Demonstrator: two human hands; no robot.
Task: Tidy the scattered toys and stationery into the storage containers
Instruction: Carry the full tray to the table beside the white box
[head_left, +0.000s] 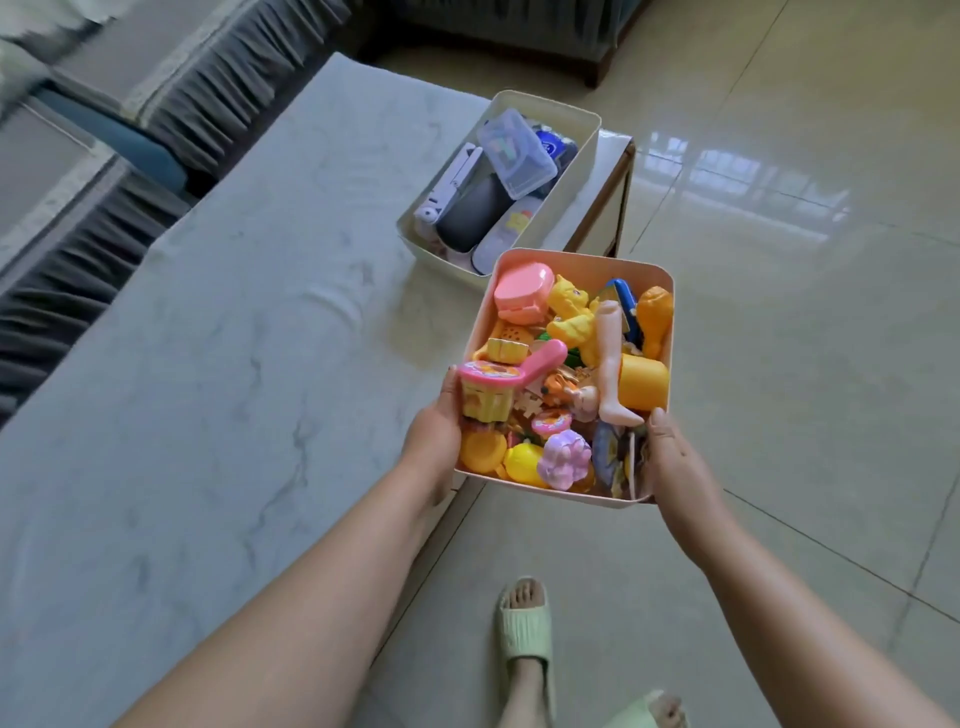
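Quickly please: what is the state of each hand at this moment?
Left hand: grips the left side of the pink toy bin.
Right hand: grips the bin's right side, thumb over the rim.

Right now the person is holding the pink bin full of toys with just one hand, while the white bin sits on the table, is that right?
Not quite. The head view shows both hands on the pink bin: the left hand grips its left side and the right hand its right. The white bin does sit on the table.
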